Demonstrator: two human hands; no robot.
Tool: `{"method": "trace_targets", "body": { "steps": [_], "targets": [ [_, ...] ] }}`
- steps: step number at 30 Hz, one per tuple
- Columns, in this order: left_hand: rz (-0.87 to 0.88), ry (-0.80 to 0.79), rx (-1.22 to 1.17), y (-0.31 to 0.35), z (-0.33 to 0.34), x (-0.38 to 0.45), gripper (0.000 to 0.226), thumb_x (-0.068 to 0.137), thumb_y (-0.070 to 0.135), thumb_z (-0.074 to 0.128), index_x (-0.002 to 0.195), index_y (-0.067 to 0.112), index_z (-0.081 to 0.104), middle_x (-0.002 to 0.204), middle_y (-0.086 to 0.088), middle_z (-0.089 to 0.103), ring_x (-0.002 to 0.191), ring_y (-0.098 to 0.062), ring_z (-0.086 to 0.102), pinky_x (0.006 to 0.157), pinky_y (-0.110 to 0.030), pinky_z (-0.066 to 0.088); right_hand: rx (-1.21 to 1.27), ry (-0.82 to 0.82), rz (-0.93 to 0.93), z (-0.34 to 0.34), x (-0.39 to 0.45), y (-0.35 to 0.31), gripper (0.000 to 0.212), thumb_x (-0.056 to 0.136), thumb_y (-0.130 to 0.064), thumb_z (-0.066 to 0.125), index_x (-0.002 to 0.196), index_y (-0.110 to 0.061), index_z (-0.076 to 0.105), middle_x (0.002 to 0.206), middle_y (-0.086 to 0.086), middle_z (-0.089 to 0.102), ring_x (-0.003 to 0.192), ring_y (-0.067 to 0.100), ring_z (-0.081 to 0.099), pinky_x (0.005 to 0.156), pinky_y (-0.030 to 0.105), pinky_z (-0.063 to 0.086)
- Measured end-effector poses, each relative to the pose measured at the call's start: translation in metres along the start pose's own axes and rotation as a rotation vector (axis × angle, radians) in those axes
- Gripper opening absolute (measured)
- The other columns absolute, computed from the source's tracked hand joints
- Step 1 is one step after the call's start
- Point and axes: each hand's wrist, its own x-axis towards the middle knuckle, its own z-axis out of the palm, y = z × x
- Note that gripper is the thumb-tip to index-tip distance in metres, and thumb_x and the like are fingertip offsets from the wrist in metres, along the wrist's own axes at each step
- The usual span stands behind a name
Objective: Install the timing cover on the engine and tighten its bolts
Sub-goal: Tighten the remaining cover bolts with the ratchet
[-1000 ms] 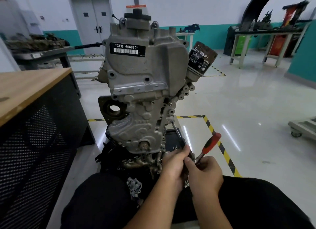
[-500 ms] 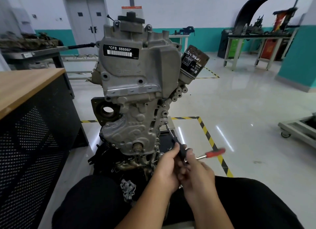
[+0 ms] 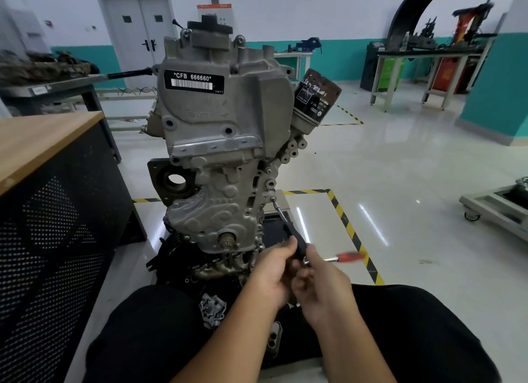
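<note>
Down low, both hands meet at a ratchet wrench with a red handle (image 3: 347, 257). The left hand (image 3: 274, 271) curls its fingers round the black extension bar (image 3: 294, 237); the right hand (image 3: 323, 285) grasps the ratchet head, handle blurred out to the right. The bar's tip sits on a bolt (image 3: 273, 199) at the right edge of the grey cast-aluminium timing cover (image 3: 217, 208), mounted on the upright engine (image 3: 223, 119).

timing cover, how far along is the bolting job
Done: the timing cover already sits on the engine. In hand: both hands, left hand and right hand, hold a ratchet whose extension reaches a bolt on the cover's right edge. Left: which other bolts remain loose cannot be told.
</note>
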Motion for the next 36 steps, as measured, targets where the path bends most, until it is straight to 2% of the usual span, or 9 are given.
{"method": "trace_targets", "body": {
  "steps": [4, 9, 11, 14, 18, 22, 26, 31, 36],
  "targets": [
    [-0.015, -0.025, -0.03, -0.002, -0.003, -0.001, 0.032, 0.085, 0.031, 0.077, 0.099, 0.002, 0.076, 0.096, -0.015, 0.074, 0.084, -0.028, 0.071, 0.084, -0.04, 0.058, -0.224, 0.138, -0.234, 0.003, 0.004, 0.013, 0.025, 0.082, -0.023, 0.084, 0.08, -0.016, 0.06, 0.072, 0.001, 0.07, 0.061, 0.014, 0.065, 0.053, 0.025, 0.046],
    [-0.071, -0.052, -0.076, 0.006, -0.006, -0.002, 0.02, 0.093, 0.025, 0.07, 0.085, 0.008, 0.076, 0.097, -0.014, 0.072, 0.044, -0.017, 0.06, 0.044, -0.023, 0.051, 0.147, -0.074, 0.127, 0.002, -0.004, 0.011, 0.013, 0.101, -0.023, 0.064, 0.099, -0.013, 0.072, 0.076, 0.012, 0.068, 0.04, 0.008, 0.052, 0.036, 0.017, 0.039],
    [-0.035, -0.024, -0.04, 0.005, -0.006, -0.002, 0.021, 0.097, 0.024, 0.066, 0.095, 0.005, 0.074, 0.099, -0.013, 0.07, 0.043, -0.017, 0.059, 0.043, -0.021, 0.05, 0.002, -0.016, 0.023, 0.0, 0.003, 0.011, 0.01, 0.099, -0.019, 0.067, 0.098, -0.011, 0.07, 0.074, 0.01, 0.068, 0.045, 0.011, 0.057, 0.041, 0.021, 0.044],
    [-0.012, -0.015, -0.014, -0.001, -0.003, -0.002, 0.028, 0.091, 0.029, 0.073, 0.103, 0.004, 0.072, 0.102, -0.016, 0.073, 0.081, -0.028, 0.072, 0.082, -0.038, 0.061, -0.214, 0.174, -0.212, 0.0, 0.009, 0.016, 0.017, 0.088, -0.022, 0.079, 0.086, -0.017, 0.063, 0.078, 0.001, 0.072, 0.064, 0.013, 0.067, 0.057, 0.028, 0.053],
    [-0.055, -0.056, 0.021, 0.005, -0.006, -0.002, 0.046, 0.079, 0.04, 0.079, 0.106, 0.003, 0.073, 0.062, -0.005, 0.068, 0.042, -0.015, 0.059, 0.041, -0.022, 0.049, -0.025, 0.001, -0.005, 0.002, -0.001, 0.019, 0.015, 0.099, -0.02, 0.067, 0.088, -0.009, 0.064, 0.062, 0.01, 0.065, 0.041, 0.01, 0.052, 0.037, 0.02, 0.039],
    [-0.064, -0.055, 0.016, 0.008, -0.008, -0.002, 0.036, 0.102, 0.031, 0.059, 0.117, 0.0, 0.068, 0.058, -0.004, 0.068, 0.039, -0.013, 0.059, 0.036, -0.019, 0.045, -0.118, -0.015, -0.023, 0.0, 0.003, 0.016, 0.003, 0.097, -0.011, 0.067, 0.095, -0.009, 0.067, 0.061, 0.006, 0.066, 0.046, 0.011, 0.056, 0.044, 0.025, 0.047],
    [-0.033, -0.047, -0.021, 0.007, -0.007, 0.0, 0.022, 0.095, 0.027, 0.069, 0.086, 0.007, 0.072, 0.087, -0.011, 0.073, 0.068, -0.025, 0.072, 0.054, -0.03, 0.058, -0.392, 0.14, -0.312, -0.001, 0.009, 0.024, 0.016, 0.086, -0.018, 0.081, 0.089, -0.02, 0.065, 0.075, 0.001, 0.072, 0.062, 0.013, 0.068, 0.057, 0.028, 0.052],
    [-0.049, -0.062, -0.07, 0.012, -0.01, -0.007, 0.02, 0.1, 0.027, 0.061, 0.098, 0.009, 0.071, 0.103, -0.012, 0.078, 0.048, -0.017, 0.062, 0.036, -0.019, 0.044, 0.047, -0.126, 0.115, -0.002, -0.005, 0.02, 0.017, 0.104, -0.028, 0.06, 0.1, -0.016, 0.072, 0.068, 0.01, 0.068, 0.038, 0.008, 0.05, 0.035, 0.019, 0.037],
    [-0.009, -0.027, -0.063, 0.009, -0.007, -0.003, 0.023, 0.095, 0.025, 0.069, 0.099, 0.003, 0.073, 0.096, -0.014, 0.074, 0.081, -0.027, 0.073, 0.067, -0.035, 0.06, -0.856, 0.112, -0.527, -0.007, 0.007, 0.021, 0.016, 0.085, -0.023, 0.081, 0.085, -0.021, 0.066, 0.073, -0.003, 0.071, 0.067, 0.014, 0.069, 0.059, 0.028, 0.052]
  ]
}}
